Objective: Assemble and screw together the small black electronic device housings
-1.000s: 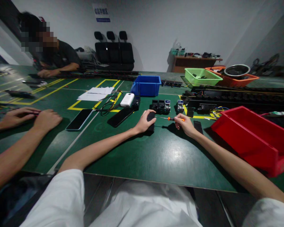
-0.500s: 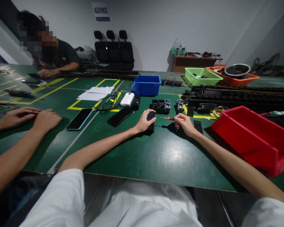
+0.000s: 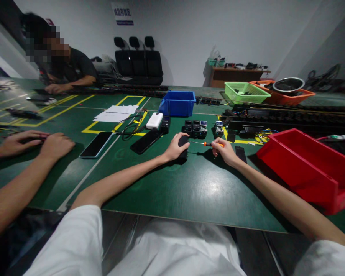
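Wrapped round a small black box-shaped device (image 3: pixel 183 155), my left hand (image 3: pixel 174 148) steadies it on the green table (image 3: pixel 172 191). My right hand (image 3: pixel 224 150) is closed on a screwdriver (image 3: pixel 207 144) with an orange and black handle. Its thin shaft points left, and the tip is at the right side of the black device; whether it sits in a screw is too small to tell. Just beyond stand several small black devices (image 3: pixel 196 128) in a row, some with a bare circuit side showing. A similar piece (image 3: pixel 219 128) stands apart to their right.
At right lies a red bin (image 3: pixel 299 168); a blue bin (image 3: pixel 178 103) stands behind the devices. Left of my hand are a dark phone (image 3: pixel 146 142), a light-edged phone (image 3: pixel 96 145) and a white power bank (image 3: pixel 154 120). A co-worker's hands (image 3: pixel 56 145) are at far left.
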A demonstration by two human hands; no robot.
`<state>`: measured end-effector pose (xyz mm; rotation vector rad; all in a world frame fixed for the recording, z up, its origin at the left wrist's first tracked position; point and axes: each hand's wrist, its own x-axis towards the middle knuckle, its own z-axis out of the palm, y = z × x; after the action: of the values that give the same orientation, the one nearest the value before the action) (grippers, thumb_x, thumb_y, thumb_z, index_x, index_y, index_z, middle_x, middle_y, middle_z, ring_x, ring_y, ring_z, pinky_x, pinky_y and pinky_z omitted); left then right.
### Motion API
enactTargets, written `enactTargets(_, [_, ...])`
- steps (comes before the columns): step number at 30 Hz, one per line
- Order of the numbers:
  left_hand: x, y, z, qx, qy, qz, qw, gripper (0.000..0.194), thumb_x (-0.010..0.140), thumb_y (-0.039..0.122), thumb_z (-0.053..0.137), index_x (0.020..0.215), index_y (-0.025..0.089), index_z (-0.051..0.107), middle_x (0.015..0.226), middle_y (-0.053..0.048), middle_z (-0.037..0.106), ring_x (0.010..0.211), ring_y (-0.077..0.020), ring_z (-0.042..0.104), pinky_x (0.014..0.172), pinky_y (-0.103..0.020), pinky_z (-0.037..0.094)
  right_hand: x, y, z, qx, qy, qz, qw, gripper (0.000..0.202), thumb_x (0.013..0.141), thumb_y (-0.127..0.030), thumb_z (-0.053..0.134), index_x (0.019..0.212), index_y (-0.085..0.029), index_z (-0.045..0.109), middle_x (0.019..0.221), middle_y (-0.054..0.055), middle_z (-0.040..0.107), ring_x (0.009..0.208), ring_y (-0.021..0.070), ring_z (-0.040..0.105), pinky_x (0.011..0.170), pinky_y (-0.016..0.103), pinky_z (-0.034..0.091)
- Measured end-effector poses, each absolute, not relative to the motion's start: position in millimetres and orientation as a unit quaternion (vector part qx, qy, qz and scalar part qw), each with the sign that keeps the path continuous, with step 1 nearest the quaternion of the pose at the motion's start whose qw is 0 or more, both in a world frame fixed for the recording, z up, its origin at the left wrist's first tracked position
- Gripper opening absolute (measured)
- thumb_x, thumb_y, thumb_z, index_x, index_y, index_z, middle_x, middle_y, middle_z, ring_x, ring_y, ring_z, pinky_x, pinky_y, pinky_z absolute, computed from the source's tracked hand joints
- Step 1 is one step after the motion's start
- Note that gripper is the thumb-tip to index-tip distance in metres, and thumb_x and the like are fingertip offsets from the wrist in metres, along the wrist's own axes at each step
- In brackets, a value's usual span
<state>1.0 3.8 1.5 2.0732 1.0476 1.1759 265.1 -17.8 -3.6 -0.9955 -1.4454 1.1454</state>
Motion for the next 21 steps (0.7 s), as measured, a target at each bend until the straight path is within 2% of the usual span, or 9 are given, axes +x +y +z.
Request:
enactTargets(9, [0.7, 3.7, 0.9, 0.772, 0.387, 0.439, 0.249, 0.034, 0.085, 0.034, 0.058, 0.116, 0.021, 0.056, 0.113, -0.006, 0.057, 0.103, -0.0209, 0.055, 0.097, -0.037, 0.044, 265.5, -19.8, -0.1, -0.428, -0.6, 0.472, 0.484, 0.035, 0.08, -0.051, 0.069, 0.076, -0.02, 0.054, 0.05, -0.005, 0.053, 0.041, 0.0089, 0.047, 0.038, 0.02, 0.038])
enactTargets(17, [1.5, -0.7, 3.8, 0.782, 0.389, 0.433, 0.223, 0.034, 0.085, 0.033, 0.058, 0.117, 0.022, 0.055, 0.109, -0.005, 0.055, 0.102, -0.0203, 0.055, 0.096, -0.036, 0.045, 266.4, -19.6, 1.1, -0.434, -0.607, 0.461, 0.48, 0.038, 0.084, -0.054, 0.065, 0.071, -0.021, 0.051, 0.043, -0.008, 0.045, 0.033, 0.0064, 0.035, 0.031, 0.018, 0.022])
enactTargets(21, [2.0, -1.5, 4.9, 0.781, 0.387, 0.434, 0.225, 0.034, 0.085, 0.032, 0.058, 0.117, 0.022, 0.055, 0.109, -0.005, 0.055, 0.101, -0.0201, 0.055, 0.095, -0.036, 0.045, 265.1, -20.0, 1.2, -0.442, -0.599, 0.459, 0.485, 0.041, 0.081, -0.057, 0.066, 0.07, -0.021, 0.05, 0.042, -0.008, 0.044, 0.033, 0.0063, 0.034, 0.031, 0.019, 0.019])
